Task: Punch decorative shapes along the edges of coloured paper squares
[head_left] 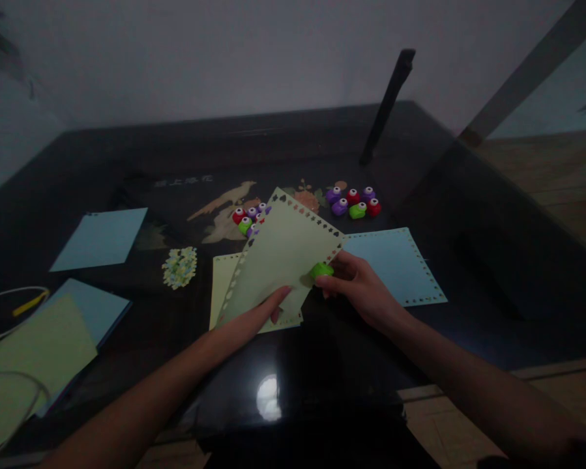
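Observation:
My left hand [261, 316] holds a pale green paper sheet [283, 254] by its lower edge, tilted up off the table. Small shapes are punched along the sheet's borders. My right hand [358, 283] grips a small green paper punch [321, 270] clamped on the sheet's right edge. A second pale green sheet [221, 280] lies flat under the raised one. To the right lies a light blue sheet [400, 264] with punched borders.
Two clusters of small coloured punches sit behind the sheets, one group [354, 202] to the right and another group [248, 218] partly hidden by the raised sheet. A heap of paper confetti [179, 267], a blue sheet [102, 238], stacked papers [53, 345] and a black stand [388, 104] occupy the dark glossy table [468, 215].

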The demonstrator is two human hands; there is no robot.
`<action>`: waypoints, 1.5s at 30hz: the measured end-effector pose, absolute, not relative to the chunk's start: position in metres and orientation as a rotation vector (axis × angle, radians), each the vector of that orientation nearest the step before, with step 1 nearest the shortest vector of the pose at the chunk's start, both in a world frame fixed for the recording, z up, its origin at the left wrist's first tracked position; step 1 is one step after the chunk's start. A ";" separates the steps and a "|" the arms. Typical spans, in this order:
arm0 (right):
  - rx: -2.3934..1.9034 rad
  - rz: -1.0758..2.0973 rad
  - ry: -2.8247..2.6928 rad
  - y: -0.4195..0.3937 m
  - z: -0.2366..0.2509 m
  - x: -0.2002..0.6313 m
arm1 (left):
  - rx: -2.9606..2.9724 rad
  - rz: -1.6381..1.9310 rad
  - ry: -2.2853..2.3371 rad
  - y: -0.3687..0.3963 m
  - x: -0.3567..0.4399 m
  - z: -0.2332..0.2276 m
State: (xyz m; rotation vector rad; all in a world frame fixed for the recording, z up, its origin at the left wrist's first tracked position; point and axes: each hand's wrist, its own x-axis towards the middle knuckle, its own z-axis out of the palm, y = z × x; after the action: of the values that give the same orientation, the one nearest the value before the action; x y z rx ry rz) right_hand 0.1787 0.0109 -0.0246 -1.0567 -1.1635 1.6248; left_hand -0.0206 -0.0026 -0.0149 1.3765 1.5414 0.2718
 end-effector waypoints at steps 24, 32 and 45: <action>-1.085 1.602 -1.200 0.014 -0.022 0.183 | 1.728 0.372 1.500 -0.010 -0.020 -0.017; -1.058 1.640 -1.191 0.014 -0.022 0.184 | 1.751 0.363 1.534 -0.009 -0.022 -0.020; -1.118 1.662 -1.146 0.015 -0.018 0.186 | 1.617 0.376 1.648 -0.006 -0.020 -0.015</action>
State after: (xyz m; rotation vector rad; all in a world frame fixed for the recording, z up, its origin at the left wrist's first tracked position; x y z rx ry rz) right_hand 0.1863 0.0148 -0.0183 -1.1179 -1.1455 1.6623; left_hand -0.0201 -0.0055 -0.0146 1.6169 1.6481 0.3761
